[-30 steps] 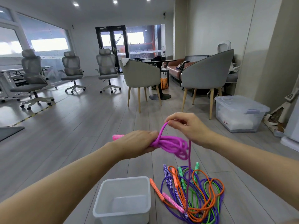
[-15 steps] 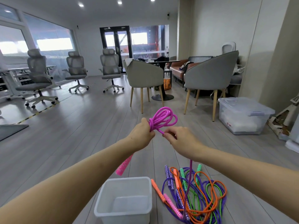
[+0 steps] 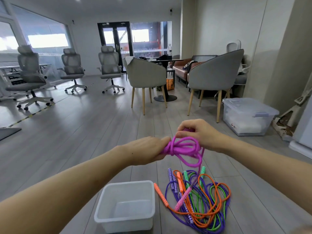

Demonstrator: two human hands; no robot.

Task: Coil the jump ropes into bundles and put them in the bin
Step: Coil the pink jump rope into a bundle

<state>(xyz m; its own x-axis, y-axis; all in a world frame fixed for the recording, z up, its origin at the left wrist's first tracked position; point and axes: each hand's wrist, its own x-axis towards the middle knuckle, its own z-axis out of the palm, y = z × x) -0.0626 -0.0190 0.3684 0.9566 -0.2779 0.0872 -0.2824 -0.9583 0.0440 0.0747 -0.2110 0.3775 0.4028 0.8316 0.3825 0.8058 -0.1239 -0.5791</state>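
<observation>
Now both hands curled on magenta rope (image 3: 183,149) (coiled): left hand (image 3: 148,152) grips bundle, right hand (image 3: 198,134) pinches loop.

My two forearms are bare to the frame edge; left hand (image 3: 148,150) and right hand (image 3: 200,134) wear nothing.

Both bare forearms reach fwd, converging mid-view. Left hand (image 3: 148,152) knuckles-up, fingers curled tight round one end of the magenta rope coil (image 3: 183,149). Right hand (image 3: 198,134) slightly higher & just beyond, fingers bent down, pinching a strand at the coil's top.
</observation>
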